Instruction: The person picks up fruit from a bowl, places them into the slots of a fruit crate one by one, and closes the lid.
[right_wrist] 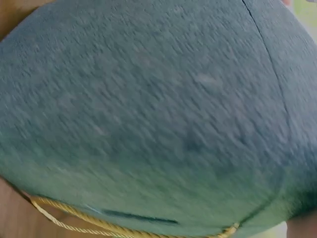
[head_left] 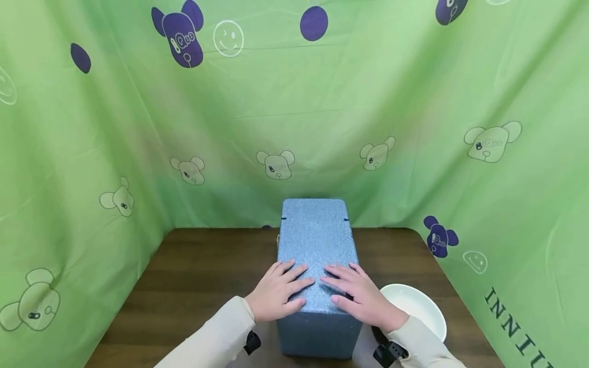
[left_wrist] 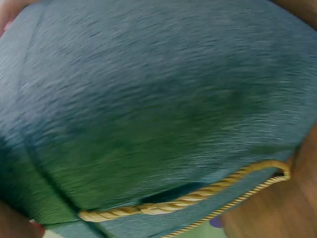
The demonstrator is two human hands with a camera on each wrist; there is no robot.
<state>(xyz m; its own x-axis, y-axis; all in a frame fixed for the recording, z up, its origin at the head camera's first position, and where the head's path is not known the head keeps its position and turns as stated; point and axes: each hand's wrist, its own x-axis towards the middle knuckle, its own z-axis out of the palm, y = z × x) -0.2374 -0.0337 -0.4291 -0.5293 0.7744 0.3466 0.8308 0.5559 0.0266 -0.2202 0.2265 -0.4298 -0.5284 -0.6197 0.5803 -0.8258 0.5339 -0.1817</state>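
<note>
A blue box (head_left: pixel 316 237) with a lid and a speckled, felt-like surface stands lengthwise before me. My left hand (head_left: pixel 277 292) rests on the near left part of its top, fingers spread. On the near right part lies my right hand (head_left: pixel 361 297), its fingers also spread and pointing inward toward the left ones. Neither hand grips anything. The left wrist view shows the box's side close up, with a twisted gold cord (left_wrist: pixel 171 204) along it. Another gold cord (right_wrist: pixel 86 218) runs along the side seen in the right wrist view, below a dark slit.
A white dish (head_left: pixel 416 306) sits right of the box, partly hidden by my right forearm. Under everything is a dark brown wooden table (head_left: pixel 216 266). A green printed curtain (head_left: pixel 276 102) surrounds it at the back and both sides.
</note>
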